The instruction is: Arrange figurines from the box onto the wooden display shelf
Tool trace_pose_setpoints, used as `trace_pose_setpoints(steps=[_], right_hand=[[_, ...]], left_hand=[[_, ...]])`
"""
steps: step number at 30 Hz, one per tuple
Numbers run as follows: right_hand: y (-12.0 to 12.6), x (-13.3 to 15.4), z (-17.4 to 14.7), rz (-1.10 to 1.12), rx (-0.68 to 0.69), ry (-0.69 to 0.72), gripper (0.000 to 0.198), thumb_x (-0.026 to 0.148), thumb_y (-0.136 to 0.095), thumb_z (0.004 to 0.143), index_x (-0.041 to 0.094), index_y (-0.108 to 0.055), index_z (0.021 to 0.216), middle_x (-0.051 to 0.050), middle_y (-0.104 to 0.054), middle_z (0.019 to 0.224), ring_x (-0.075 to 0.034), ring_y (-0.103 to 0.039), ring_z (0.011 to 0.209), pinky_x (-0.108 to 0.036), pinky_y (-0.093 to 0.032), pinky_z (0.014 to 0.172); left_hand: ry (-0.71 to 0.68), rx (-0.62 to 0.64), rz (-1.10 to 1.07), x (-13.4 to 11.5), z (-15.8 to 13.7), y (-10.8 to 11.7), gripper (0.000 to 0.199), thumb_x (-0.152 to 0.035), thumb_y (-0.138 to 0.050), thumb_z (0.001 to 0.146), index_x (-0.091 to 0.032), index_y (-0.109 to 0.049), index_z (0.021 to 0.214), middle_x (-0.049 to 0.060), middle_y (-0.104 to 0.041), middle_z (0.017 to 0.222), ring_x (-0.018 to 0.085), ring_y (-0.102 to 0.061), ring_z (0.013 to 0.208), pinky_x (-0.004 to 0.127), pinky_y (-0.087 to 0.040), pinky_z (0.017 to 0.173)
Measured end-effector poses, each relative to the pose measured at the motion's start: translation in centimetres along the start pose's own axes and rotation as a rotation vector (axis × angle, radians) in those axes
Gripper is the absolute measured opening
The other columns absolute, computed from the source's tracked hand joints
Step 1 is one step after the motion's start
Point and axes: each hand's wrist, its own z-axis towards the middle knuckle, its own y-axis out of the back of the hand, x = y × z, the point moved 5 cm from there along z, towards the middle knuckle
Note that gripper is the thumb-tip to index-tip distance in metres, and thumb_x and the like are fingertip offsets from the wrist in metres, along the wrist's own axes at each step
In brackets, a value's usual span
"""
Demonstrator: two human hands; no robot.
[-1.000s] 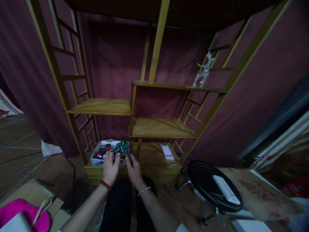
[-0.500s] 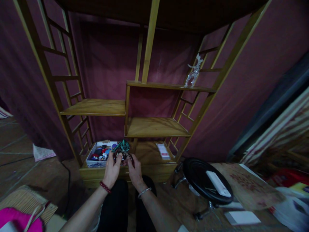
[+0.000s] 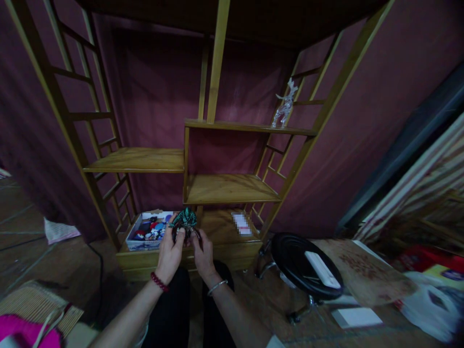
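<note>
Both hands hold a dark figurine [image 3: 187, 218] with a shiny green, ridged top and a brownish lower part, just above the bottom shelf. My left hand [image 3: 171, 249], with a red bead bracelet on the wrist, grips its left side, thumb at the front. On the right side, my right hand [image 3: 203, 251], with a silver bangle at the wrist, closes its fingers on the lower part. Fingers cover much of the figurine. Left of it, an open box [image 3: 137, 245] stands on the shelf, full of small red, blue, white and black items.
A wooden display rack [image 3: 217, 251] stands before me. It bears a clear deer ornament [image 3: 283, 108] and a blurred white card [image 3: 241, 224]. To the right are a black round stool [image 3: 293, 256] with a white box [image 3: 322, 268] on it, and a plastic bag [image 3: 431, 299].
The view has shifted slightly, so the rack and stool sit further left. The figurine is turned a little in my hands, showing more of its green top. Both hands keep their hold.
</note>
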Motion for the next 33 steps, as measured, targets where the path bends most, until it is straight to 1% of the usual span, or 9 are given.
trace_pose_setpoints(steps=[9,12,16,19,23,25,30,33], right_hand=[[-0.1,-0.1,-0.2,-0.012,0.001,-0.003,0.025,0.034,-0.038,0.085,0.017,-0.056,0.087,0.000,-0.058,0.067,-0.011,-0.053,0.061,-0.020,-0.042,0.058],[-0.2,0.1,-0.3,-0.004,-0.005,-0.002,0.024,0.033,-0.039,0.084,0.017,-0.056,0.088,-0.002,-0.061,0.074,-0.012,-0.055,0.066,-0.021,-0.043,0.061],[-0.2,0.5,-0.3,0.008,-0.004,0.009,0.023,0.032,-0.040,0.084,0.017,-0.056,0.090,-0.003,-0.063,0.083,-0.013,-0.057,0.073,-0.021,-0.044,0.067],[-0.1,0.7,-0.3,0.000,0.003,0.013,0.024,0.032,-0.040,0.084,0.017,-0.056,0.090,-0.003,-0.063,0.082,-0.013,-0.057,0.073,-0.021,-0.044,0.065],[-0.1,0.7,0.0,-0.040,0.037,0.008,0.025,0.033,-0.041,0.083,0.016,-0.058,0.088,-0.003,-0.063,0.077,-0.012,-0.057,0.067,-0.021,-0.044,0.062],[-0.1,0.8,0.1,-0.068,0.053,0.010,0.025,0.033,-0.041,0.083,0.016,-0.058,0.089,-0.003,-0.063,0.077,-0.013,-0.057,0.067,-0.021,-0.045,0.062],[0.0,1.1,0.3,-0.098,0.044,0.033,0.025,0.030,-0.042,0.083,0.017,-0.055,0.100,-0.005,-0.063,0.089,-0.015,-0.058,0.080,-0.025,-0.046,0.073],[0.3,1.4,0.5,-0.112,-0.023,0.082,0.026,0.028,-0.045,0.081,0.017,-0.055,0.102,-0.007,-0.062,0.097,-0.016,-0.057,0.087,-0.028,-0.045,0.079]], left_hand=[[0.000,-0.002,-0.029,0.0,-0.1,0.2,0.046,-0.036,-0.041,0.082,-0.022,-0.035,0.125,0.008,-0.047,0.123,0.018,-0.043,0.113,0.037,-0.030,0.099],[-0.024,0.000,-0.030,-0.1,-0.2,0.2,0.047,-0.035,-0.040,0.082,-0.021,-0.034,0.126,0.008,-0.044,0.126,0.017,-0.040,0.116,0.037,-0.027,0.101],[-0.054,0.000,-0.043,-0.3,-0.4,0.2,0.046,-0.035,-0.040,0.083,-0.021,-0.035,0.126,0.008,-0.043,0.127,0.018,-0.039,0.117,0.036,-0.028,0.100],[-0.050,-0.013,-0.061,-0.2,-0.3,0.3,0.044,-0.035,-0.040,0.082,-0.021,-0.037,0.124,0.008,-0.045,0.125,0.018,-0.041,0.115,0.035,-0.029,0.100],[-0.003,-0.030,-0.067,0.4,-0.1,0.4,0.042,-0.036,-0.042,0.081,-0.018,-0.040,0.120,0.009,-0.050,0.119,0.018,-0.044,0.112,0.037,-0.030,0.099],[0.020,-0.033,-0.065,0.7,-0.1,0.4,0.041,-0.036,-0.042,0.081,-0.018,-0.042,0.118,0.009,-0.051,0.116,0.019,-0.044,0.111,0.038,-0.030,0.098],[0.017,-0.059,-0.070,0.6,0.0,0.4,0.042,-0.036,-0.043,0.080,-0.018,-0.042,0.118,0.009,-0.049,0.120,0.019,-0.042,0.113,0.036,-0.029,0.099],[0.003,-0.058,-0.062,0.3,-0.1,0.5,0.042,-0.036,-0.042,0.081,-0.019,-0.041,0.119,0.009,-0.048,0.121,0.018,-0.042,0.114,0.036,-0.029,0.099]])
